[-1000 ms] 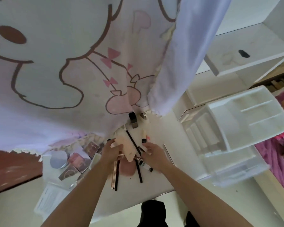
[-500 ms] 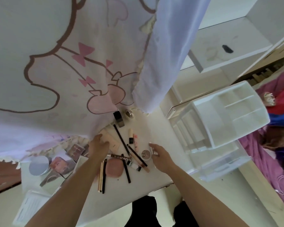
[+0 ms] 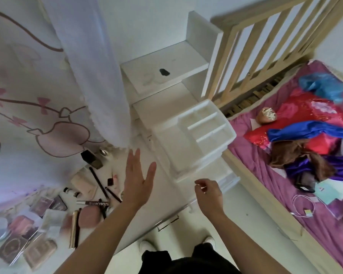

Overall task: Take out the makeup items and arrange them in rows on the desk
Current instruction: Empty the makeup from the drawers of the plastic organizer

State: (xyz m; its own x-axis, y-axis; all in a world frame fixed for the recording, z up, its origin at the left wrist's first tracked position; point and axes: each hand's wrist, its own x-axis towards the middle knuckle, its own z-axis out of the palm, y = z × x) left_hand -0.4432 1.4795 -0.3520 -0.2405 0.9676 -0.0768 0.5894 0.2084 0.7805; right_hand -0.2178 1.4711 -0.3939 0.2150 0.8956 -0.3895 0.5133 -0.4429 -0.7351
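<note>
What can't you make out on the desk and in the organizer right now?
Head view only:
Items under the left hand: hidden by it.
Palettes at the lower left: blurred, labels unreadable.
Organizer drawers: insides hidden by its top tray.
Right hand: whether it pinches anything, too small.

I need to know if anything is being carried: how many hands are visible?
2. The left hand is spread flat above the desk; the right hand, fingers loosely curled, is beside the organizer. Neither visibly holds anything.
</note>
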